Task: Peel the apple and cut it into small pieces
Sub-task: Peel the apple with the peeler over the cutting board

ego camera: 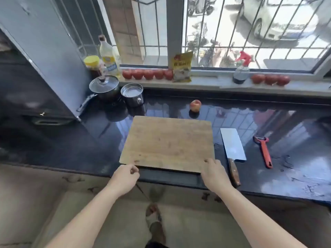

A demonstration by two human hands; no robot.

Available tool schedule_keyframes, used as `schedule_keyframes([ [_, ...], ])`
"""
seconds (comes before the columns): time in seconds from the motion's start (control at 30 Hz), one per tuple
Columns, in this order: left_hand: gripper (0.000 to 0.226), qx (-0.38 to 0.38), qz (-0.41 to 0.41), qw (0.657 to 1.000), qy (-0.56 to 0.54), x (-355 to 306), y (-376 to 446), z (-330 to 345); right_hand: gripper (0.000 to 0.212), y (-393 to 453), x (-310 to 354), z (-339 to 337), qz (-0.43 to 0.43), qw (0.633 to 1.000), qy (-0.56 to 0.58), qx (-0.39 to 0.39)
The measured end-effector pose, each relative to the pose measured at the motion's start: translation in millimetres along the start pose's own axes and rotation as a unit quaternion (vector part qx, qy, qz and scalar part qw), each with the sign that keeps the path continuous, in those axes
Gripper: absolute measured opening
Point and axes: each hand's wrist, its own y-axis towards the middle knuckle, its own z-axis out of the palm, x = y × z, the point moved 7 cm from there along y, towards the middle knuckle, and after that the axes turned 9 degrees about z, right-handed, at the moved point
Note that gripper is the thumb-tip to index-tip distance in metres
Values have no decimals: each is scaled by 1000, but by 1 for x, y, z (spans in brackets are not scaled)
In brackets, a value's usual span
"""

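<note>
Nearest the camera, two bare forearms reach out over a pale floor toward the counter's front edge. On the left, the left hand (pixel 126 176) sits at the near left corner of the wooden cutting board (pixel 168 143), fingers curled in; it looks to be pinching that corner, though the contact is partly hidden. On the right, the right hand (pixel 214 173) lies at the near right corner, its fingers fairly straight and resting on the board's edge.

Just right of the board a cleaver (pixel 232 149) lies flat – broad steel blade pointing away, wooden handle toward the person – and further right, well apart, lies a red peeler (pixel 263 151).

Beyond the board's far edge, a little to the right, stands the apple (pixel 195 105): whole and unpeeled, red blushing into yellow, alone on the surface and mirrored in it.

That surface is a glossy black countertop (pixel 279 122) (it reflects the window bars and the daylight). At its far left stand a lidded saucepan (pixel 104 87) and a small steel pot (pixel 132 94), with a yellow-capped jar (pixel 92 66) and an oil bottle (pixel 108 58) behind them.

Furthest away, the pale windowsill (pixel 206 83) carries two rows of tomatoes (pixel 147 74), a yellow packet (pixel 181 68) and a spray bottle (pixel 241 68) – behind them a barred window (pixel 223 31) onto a bright street.
</note>
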Motion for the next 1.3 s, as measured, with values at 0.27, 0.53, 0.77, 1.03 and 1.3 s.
schedule_keyframes([
  [0.27,77,16,-74,997,-18,53,126,2,55,55,-22,34,143,989,-26,2],
  [0.53,95,1,-208,978,22,72,159,12,72,72,-20,31,141,987,-71,6],
  [0.77,91,-15,-191,981,40,43,130,44,71,47,-61,20,114,974,-194,-28],
  [1.03,100,-8,-195,979,51,30,121,55,73,55,-78,15,90,969,-223,-64],
  [1.3,73,-31,-101,986,127,-26,128,53,31,91,-70,-14,104,982,-141,-68],
])
